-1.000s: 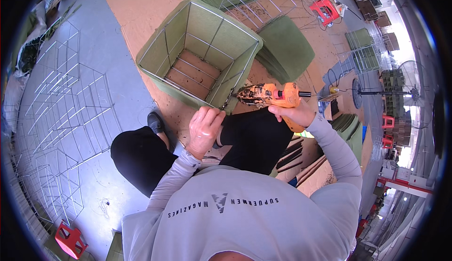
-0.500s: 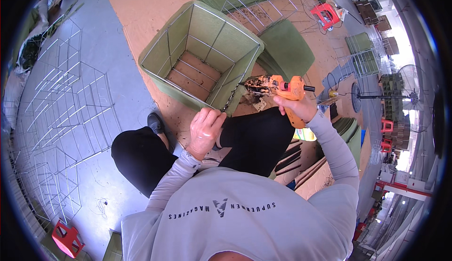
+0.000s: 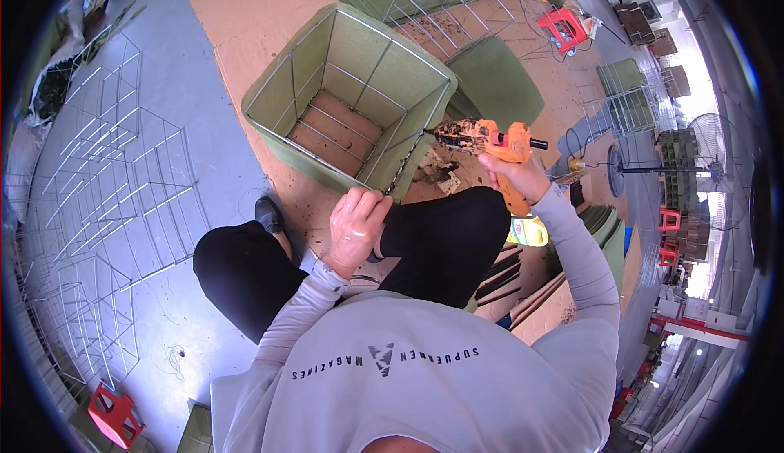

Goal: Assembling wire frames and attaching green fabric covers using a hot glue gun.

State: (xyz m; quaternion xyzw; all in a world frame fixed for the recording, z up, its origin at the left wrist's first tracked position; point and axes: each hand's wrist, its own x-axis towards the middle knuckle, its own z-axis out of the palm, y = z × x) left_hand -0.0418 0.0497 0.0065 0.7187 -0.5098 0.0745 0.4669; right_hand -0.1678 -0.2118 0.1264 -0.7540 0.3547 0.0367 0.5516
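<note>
right hand (image 3: 523,177) wrapped round the orange glue gun (image 3: 505,147), right of centre, nozzle right by the green box's (image 3: 367,44) rim, upper middle; left hand (image 3: 357,228) pinches the box's lower corner!

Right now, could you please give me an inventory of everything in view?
Box: one, green with silver wire, upper centre
Glue gun: one, orange smeared dark, right of the box
Dark line: one, blackish, on the box's right side
Panels: stacks, green, beyond and right of the box
Wire frames: several, silver, left and beyond the box
Cardboard: count unclear, tan, under the box
Stools: at least four, red, lower left and right
Strips: several, dark brown, lower right of centre
Pack: one, yellow-green, below the glue gun
Fan: one, dark, far right
Left hand: one, bare, at the box's near corner
Right hand: one, bare, around the glue gun
Trousers: one pair, black, centre
Shirt: one, grey, bottom centre
</note>
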